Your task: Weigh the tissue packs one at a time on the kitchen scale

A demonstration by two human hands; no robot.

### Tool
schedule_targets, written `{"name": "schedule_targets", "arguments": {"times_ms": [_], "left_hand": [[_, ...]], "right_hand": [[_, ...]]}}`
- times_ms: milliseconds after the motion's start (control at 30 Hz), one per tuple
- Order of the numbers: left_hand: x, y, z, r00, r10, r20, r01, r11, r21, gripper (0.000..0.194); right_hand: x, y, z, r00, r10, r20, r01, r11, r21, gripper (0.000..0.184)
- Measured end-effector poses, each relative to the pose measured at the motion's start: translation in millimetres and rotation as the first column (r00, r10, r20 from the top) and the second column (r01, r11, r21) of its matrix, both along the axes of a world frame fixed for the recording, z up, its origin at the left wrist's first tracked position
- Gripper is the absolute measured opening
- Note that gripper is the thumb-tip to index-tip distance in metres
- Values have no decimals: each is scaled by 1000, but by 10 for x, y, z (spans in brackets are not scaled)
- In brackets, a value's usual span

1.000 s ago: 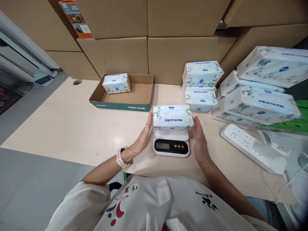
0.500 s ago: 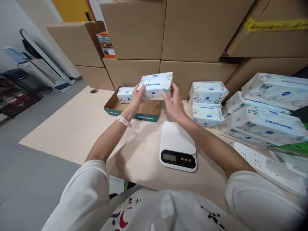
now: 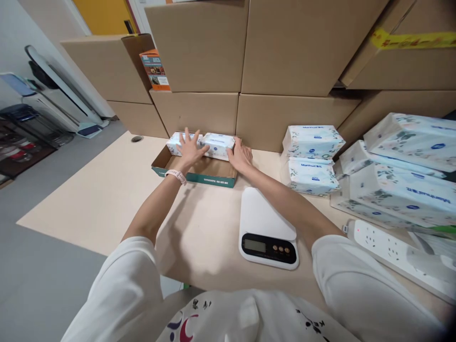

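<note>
Head view, left to right: the left hand (image 3: 191, 151), fingers spread wide, is over the open carton (image 3: 213, 179) and the left tissue pack (image 3: 174, 144) inside; the right hand (image 3: 241, 155) grips the right end of the right tissue pack (image 3: 218, 144), also in the carton; the white scale (image 3: 265, 216) sits nearer the body; stacked packs (image 3: 311, 175) stand farther right.

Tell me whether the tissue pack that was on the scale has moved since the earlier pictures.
Yes. Judged against the scale, the tissue pack has gone forward and left, and now lies in the tray, by the right hand.
</note>
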State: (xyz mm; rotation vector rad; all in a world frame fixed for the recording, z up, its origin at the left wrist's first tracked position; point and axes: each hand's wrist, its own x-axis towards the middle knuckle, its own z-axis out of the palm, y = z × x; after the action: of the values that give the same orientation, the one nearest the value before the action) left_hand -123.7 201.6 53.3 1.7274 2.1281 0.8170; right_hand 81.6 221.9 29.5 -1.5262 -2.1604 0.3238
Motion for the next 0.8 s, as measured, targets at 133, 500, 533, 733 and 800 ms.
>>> {"name": "schedule_targets", "arguments": {"times_ms": [133,500,533,733,800], "left_hand": [[-260,9,-70,991,-26,-133,0,981,-195,110],[624,-505,203,920,-329,212,266,924,276,72],[820,-592,226,840,-415,350,334,903,269,67],[1998,-625,135,380,-337,862,641,767,17,56],[2301,-515,50,356,-265,896,657,753,-39,55]], "right_hand": [[-21,16,0,994,55,90,-49,997,-67,57],[1070,-1035,422,987,88,-135,-48,961,272,57],[1323,-1169,387,982,18,-187,45,943,329,55],[2373,-1384,-139,868,-435,-238,476,866,152,63],[2425,-1302,-262,854,-491,-173,507,860,62,68]]}}
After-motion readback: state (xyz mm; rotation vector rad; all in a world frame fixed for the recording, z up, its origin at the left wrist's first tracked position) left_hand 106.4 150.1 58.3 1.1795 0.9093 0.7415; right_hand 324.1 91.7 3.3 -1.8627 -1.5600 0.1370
